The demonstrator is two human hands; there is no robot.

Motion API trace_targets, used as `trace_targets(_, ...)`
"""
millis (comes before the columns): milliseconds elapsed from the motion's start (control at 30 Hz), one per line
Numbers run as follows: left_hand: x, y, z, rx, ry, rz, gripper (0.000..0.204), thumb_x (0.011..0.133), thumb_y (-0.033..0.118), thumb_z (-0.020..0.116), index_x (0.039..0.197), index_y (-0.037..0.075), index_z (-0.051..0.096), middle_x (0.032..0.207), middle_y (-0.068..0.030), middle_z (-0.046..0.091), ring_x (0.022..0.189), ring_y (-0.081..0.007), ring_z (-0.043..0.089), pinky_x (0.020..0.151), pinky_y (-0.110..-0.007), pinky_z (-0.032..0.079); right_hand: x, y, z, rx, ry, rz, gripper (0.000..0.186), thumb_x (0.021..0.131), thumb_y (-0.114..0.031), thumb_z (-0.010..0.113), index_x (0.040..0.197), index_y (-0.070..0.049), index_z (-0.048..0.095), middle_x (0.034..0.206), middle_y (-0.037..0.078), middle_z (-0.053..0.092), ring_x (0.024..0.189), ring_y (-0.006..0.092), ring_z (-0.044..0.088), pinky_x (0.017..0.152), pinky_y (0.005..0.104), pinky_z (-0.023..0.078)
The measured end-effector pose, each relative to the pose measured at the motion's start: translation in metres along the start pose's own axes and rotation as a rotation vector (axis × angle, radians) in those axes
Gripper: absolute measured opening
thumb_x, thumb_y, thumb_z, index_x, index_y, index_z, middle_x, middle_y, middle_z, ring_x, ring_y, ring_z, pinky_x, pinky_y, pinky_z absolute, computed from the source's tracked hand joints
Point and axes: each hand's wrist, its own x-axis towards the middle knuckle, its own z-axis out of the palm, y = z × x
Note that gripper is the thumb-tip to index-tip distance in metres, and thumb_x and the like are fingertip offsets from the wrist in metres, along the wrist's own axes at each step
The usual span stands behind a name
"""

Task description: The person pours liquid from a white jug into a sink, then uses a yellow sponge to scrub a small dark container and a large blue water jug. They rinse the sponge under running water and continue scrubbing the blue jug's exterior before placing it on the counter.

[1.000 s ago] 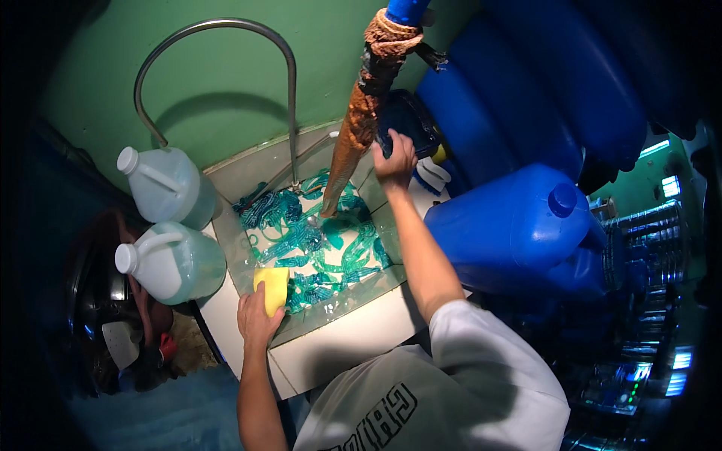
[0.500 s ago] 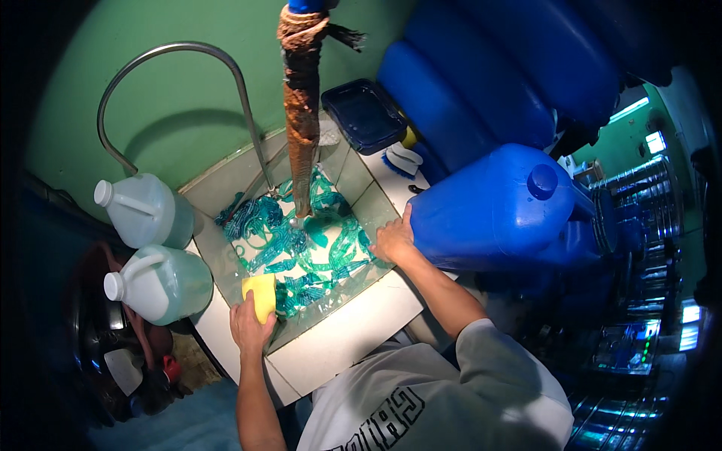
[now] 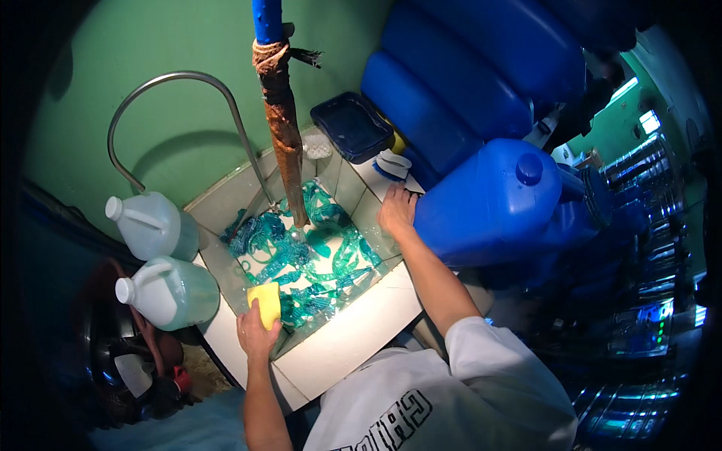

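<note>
While the left hand (image 3: pixel 256 334) grips a yellow sponge (image 3: pixel 265 304) with fingers wrapped around its lower end, the sponge stands upright, its long axis running from the hand toward the far wall, at the near-left rim of a white tiled basin (image 3: pixel 353 331). Teal plastic rings (image 3: pixel 301 252) lie heaped in the water. The right hand (image 3: pixel 396 210) rests on the basin's right rim, fingers spread flat and grasping nothing, touching a large blue jerrycan (image 3: pixel 500 199). A rust-wrapped pipe (image 3: pixel 286 135) hangs into the basin. Two translucent jugs (image 3: pixel 162 259) stand at left.
</note>
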Motion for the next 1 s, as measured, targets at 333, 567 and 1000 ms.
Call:
trace_targets(333,0.000,0.005,-0.003,-0.018,-0.024,-0.044,0.075,0.068,0.026,0.078,0.133,-0.002,0.055,0.109,-0.0206,0.069,0.098,-0.0347,0.063,0.102,-0.044,0.040,0.060,0.004,0.015,-0.087,-0.289,0.161,0.057,0.093,-0.026,0.055,0.143,-0.001,0.046,0.144,0.021,0.051,0.132,0.0359,0.050,0.105,0.0607,0.037)
trace_targets(567,-0.001,-0.001,0.003,0.008,-0.026,-0.006,0.077,0.067,0.026,0.078,0.135,0.001,0.054,0.106,-0.0218,0.069,0.098,-0.0357,0.061,0.103,-0.043,0.039,0.054,0.019,0.046,-0.119,-0.005,-0.150,0.027,0.090,-0.014,0.056,0.115,-0.006,0.066,0.115,0.017,0.067,0.104,0.0322,0.068,0.089,0.0398,0.057)
trace_targets(1000,-0.003,-0.002,0.005,0.053,-0.007,-0.038,0.078,0.065,0.026,0.078,0.135,0.001,0.055,0.107,-0.0228,0.068,0.103,-0.0405,0.054,0.097,-0.046,0.043,0.041,0.027,-0.018,-0.106,-0.219,-0.254,0.027,0.092,-0.016,0.058,0.113,-0.004,0.071,0.122,0.013,0.068,0.115,0.0276,0.066,0.089,0.0414,0.055)
